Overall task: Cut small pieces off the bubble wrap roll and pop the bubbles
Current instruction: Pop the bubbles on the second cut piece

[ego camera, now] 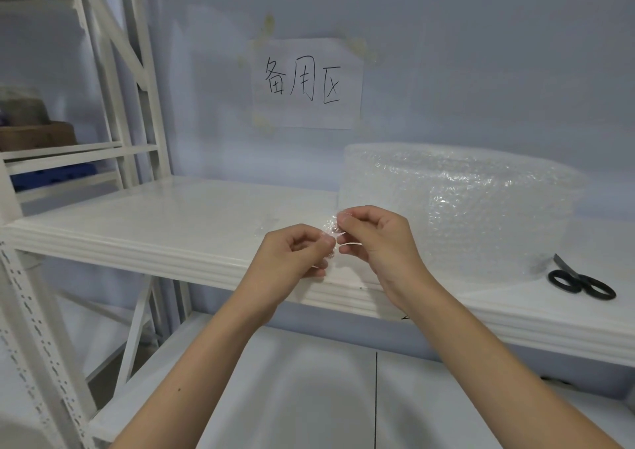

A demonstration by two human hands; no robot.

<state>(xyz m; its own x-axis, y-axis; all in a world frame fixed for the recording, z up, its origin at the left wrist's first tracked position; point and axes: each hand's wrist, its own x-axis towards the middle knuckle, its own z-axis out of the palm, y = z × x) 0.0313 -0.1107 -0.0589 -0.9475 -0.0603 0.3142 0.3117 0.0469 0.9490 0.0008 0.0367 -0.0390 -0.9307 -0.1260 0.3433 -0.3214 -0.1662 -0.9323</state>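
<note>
A small piece [329, 232] is pinched between the left hand [294, 254] and right hand [374, 239], just before the roll [457, 208]. Bubbles are best squeezed singly, thumb against forefinger.

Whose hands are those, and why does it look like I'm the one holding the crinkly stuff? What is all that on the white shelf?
There is no robot here. A person wears a camera on their head, so the one picture shows what they see when looking forward and down. That is why the arms seem to be yours.

The left hand and the right hand both pinch a small piece of bubble wrap, held in the air just in front of the white shelf. It looks as if they are squeezing it to pop the bubbles.

On the shelf lies the big bubble wrap roll. To its right lie black scissors, which nobody is touching. On the wall behind hangs a paper sign with handwriting.
</note>
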